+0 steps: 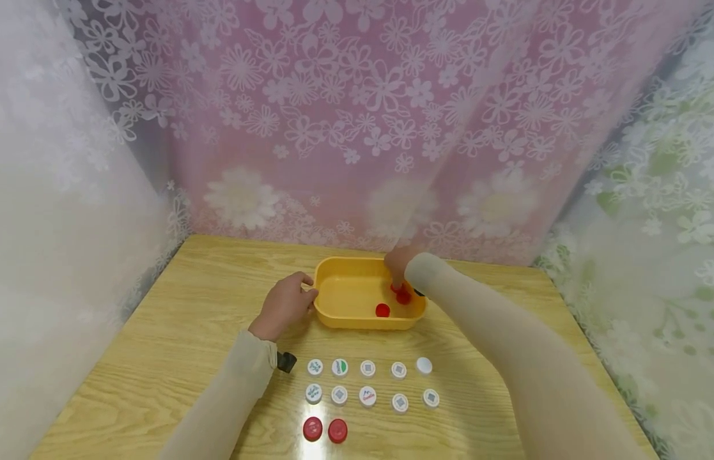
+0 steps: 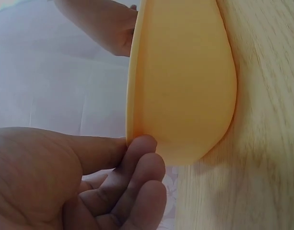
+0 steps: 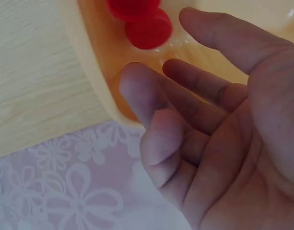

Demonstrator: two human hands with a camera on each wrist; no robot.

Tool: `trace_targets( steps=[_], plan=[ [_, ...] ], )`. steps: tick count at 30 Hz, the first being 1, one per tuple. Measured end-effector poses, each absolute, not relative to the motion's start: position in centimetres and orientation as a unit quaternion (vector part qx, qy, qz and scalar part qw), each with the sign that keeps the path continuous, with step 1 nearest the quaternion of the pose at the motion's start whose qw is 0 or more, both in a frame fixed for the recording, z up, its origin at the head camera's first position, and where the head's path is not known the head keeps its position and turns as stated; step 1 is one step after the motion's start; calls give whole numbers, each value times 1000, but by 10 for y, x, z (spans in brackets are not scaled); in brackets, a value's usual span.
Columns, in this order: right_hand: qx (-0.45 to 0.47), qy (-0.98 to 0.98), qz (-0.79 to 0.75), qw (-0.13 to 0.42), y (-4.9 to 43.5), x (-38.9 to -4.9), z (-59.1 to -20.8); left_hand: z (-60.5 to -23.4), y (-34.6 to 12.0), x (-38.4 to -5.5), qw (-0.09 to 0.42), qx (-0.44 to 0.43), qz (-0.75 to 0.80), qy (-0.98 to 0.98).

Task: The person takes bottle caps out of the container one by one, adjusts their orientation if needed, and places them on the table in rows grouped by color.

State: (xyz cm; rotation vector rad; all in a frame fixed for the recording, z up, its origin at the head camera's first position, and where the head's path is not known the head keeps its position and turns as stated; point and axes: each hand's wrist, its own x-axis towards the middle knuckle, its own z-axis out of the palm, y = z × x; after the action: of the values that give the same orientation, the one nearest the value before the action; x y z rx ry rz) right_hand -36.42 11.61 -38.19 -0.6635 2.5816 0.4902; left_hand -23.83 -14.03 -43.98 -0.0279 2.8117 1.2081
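Observation:
A yellow plastic tub (image 1: 339,324) stands toward the back of the table. My left hand (image 1: 286,305) pinches its left rim between thumb and fingers, as the left wrist view (image 2: 108,187) confirms for that hand. Over the right end of the tub is my right hand (image 1: 398,263), its fingers loosely bent down inside and holding nothing in the right wrist view. Close to those fingers, two red bottle caps (image 3: 149,29) lie overlapping on the tub floor. Another red bottle cap (image 1: 382,310) rests by the front wall of the tub.
In front of the tub, white bottle caps (image 1: 367,368) with printed tops lie in two rows on the wooden table (image 1: 218,281). Nearer me are two red caps (image 1: 313,429). A pink flowered curtain (image 1: 345,160) hangs behind, with pale curtains at both sides.

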Motion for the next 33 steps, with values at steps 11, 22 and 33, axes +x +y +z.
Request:
trace_targets(
  steps=[11, 22, 33],
  plan=[
    [-218, 937, 153, 227, 116, -377, -415, -438, -140, -238, 39, -7, 385, 922],
    [-262, 925, 202, 190, 118, -379, -430, -437, -140, -238, 43, -7, 387, 921],
    [-333, 930, 40, 147, 124, -353, -373, -437, -140, -237, 35, -6, 387, 921]
  ],
)
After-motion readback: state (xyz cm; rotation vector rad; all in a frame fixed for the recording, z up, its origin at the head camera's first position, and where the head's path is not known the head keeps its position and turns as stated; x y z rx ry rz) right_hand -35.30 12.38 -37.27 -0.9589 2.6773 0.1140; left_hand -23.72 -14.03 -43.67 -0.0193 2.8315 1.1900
